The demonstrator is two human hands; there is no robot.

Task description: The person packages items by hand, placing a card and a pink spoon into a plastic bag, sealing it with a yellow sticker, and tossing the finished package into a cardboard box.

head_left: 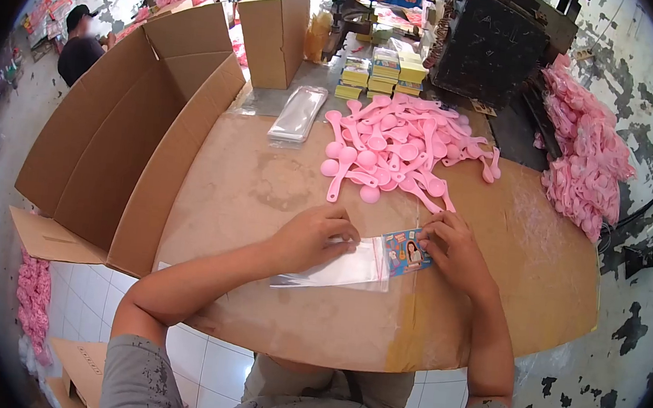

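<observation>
A clear plastic bag (344,270) lies flat on the cardboard-covered table (255,314) in front of me. My left hand (322,238) rests over the bag with its fingers curled onto the plastic. In my right hand (454,250) is a small printed card (406,252), blue with a picture of a person, pinched at its right end. The card's left edge meets the bag's mouth. Just beyond my hands spreads a heap of pink plastic scoops (394,144), the nearest one close to my right fingertips.
A large open cardboard box (144,118) stands at left. Behind the scoops are a stack of clear bags (298,114) and piles of printed cards (385,69). Bagged pink items (587,157) hang at right beside a dark machine (492,44). Two other people (82,50) work farther back.
</observation>
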